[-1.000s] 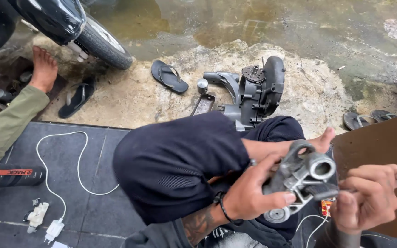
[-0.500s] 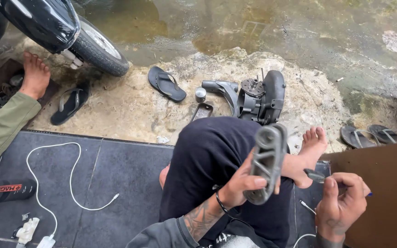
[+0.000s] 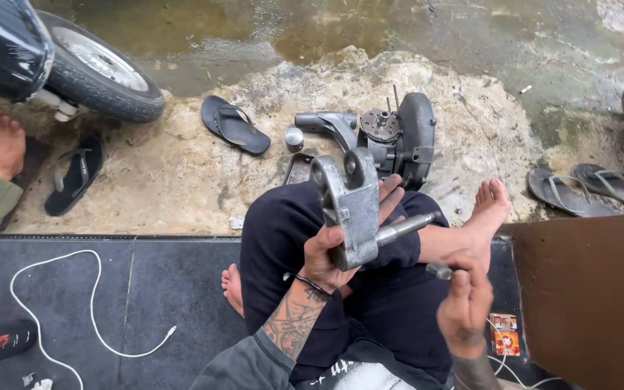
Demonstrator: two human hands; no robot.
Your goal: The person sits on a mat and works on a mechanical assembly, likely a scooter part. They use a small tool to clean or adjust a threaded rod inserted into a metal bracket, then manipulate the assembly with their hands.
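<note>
Left hand [image 3: 334, 249] is gripping a grey metal bracket [image 3: 352, 209] and holding it upright over the lap, with a steel shaft [image 3: 407, 227] sticking out of its lower right side. Right hand [image 3: 465, 307] is sitting lower, just right of that, pinching a small metal bit [image 3: 440, 271] between its fingertips. An engine part [image 3: 391, 137] is lying on the rock beyond the knees, with a black sandal [image 3: 234, 124] sitting to its left near the scooter wheel [image 3: 102, 72].
</note>
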